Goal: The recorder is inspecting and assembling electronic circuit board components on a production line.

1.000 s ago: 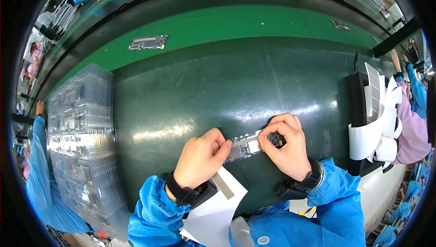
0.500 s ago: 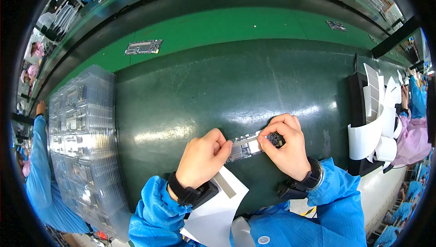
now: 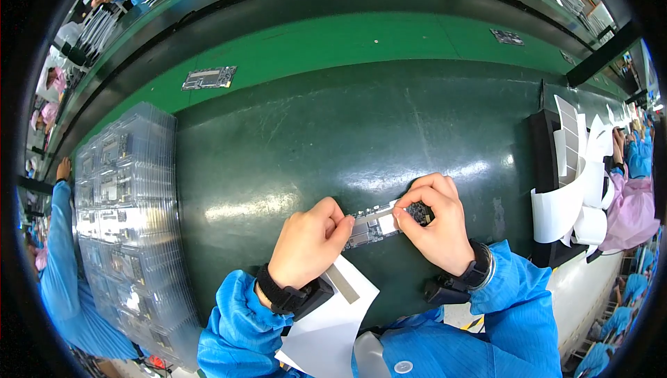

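A circuit board lies on the dark green table in front of me. Over its upper side runs a thin grey strip, pinched at both ends between thumb and forefinger. My left hand has the left end, at the board's left edge. The right end is in my right hand, whose fingers cover part of the board. Whether the strip touches the board along its length, I cannot tell. Below my left wrist a white backing sheet bears another grey strip.
On the left rises a stack of clear plastic trays holding circuit boards. At right, a black holder carries curled white sheets. Beyond the table, a green belt bears boards, one at the left. Co-workers sit around.
Boards on the green belt have shifted left. The co-worker at the far left has moved hands and body. Both my hands stay almost still on the strip.
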The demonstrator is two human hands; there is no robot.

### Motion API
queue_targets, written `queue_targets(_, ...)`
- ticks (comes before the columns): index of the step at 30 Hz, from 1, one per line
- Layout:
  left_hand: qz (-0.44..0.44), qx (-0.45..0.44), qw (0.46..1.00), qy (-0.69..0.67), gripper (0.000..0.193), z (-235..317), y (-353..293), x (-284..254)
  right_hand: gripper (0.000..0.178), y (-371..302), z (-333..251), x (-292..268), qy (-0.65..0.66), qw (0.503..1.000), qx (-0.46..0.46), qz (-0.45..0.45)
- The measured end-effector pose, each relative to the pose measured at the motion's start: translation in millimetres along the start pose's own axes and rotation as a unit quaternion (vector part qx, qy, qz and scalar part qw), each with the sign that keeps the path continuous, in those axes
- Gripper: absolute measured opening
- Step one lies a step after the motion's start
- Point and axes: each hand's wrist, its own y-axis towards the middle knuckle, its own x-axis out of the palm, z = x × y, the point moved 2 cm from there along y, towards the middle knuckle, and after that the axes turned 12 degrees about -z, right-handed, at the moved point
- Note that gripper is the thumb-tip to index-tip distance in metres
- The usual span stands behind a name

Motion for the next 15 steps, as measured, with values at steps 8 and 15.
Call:
queue_targets(8,0.017,0.008,0.999,0.028,0.018,1.1,-1.5,2.8,0.01,0.7,0.7,1.8,0.0,1.0,-0.005,0.005)
queue_targets(15,0.071,0.036,0.988,0.135,0.021,1.3,-5.4,11.4,0.019,-2.6,0.3,1.4,-0.03,1.0,-0.006,0.0)
